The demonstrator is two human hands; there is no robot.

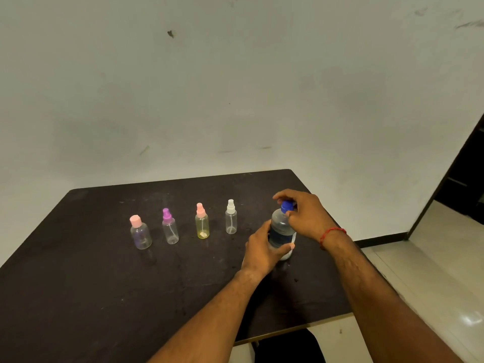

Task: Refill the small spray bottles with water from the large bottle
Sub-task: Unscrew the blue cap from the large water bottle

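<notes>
Forearms: two bare forearms enter from the bottom of the frame and reach up toward the right of centre.
Tabletop (pixel 104 297): dark and speckled, filling the lower left and centre; its near edge and right corner show at lower right.
Left hand (pixel 262 251): wrapped around the lower body of the large bottle from the left side, thumb tip visible across the front.
Large bottle (pixel 280 231): clear plastic, upright on the tabletop right of centre, with water inside; the exact level is hard to read behind the fingers.
Right hand (pixel 305 214): above the left hand, fingers pinched around the blue cap from the right.
Blue cap (pixel 286 206): on the bottle's neck, partly covered by fingertips; whether it is loosened cannot be told.
Red thread (pixel 332 235): tied round the right wrist.
Small spray bottles: four in a row across the middle of the tabletop, left of the large bottle, all upright, capped and well apart from each other.
Pink-capped round bottle (pixel 141 233): leftmost, clear, nearest of the four.
Purple-topped bottle (pixel 170 227): next, clear, dip tube visible.
Pink-topped yellowish bottle (pixel 202 222): third.
White-topped bottle (pixel 231 218): closest to the large bottle, clear.
Floor (pixel 445 271): pale glossy tiles at lower right.
Wall (pixel 235 87): pale and scuffed, filling the upper frame.
</notes>
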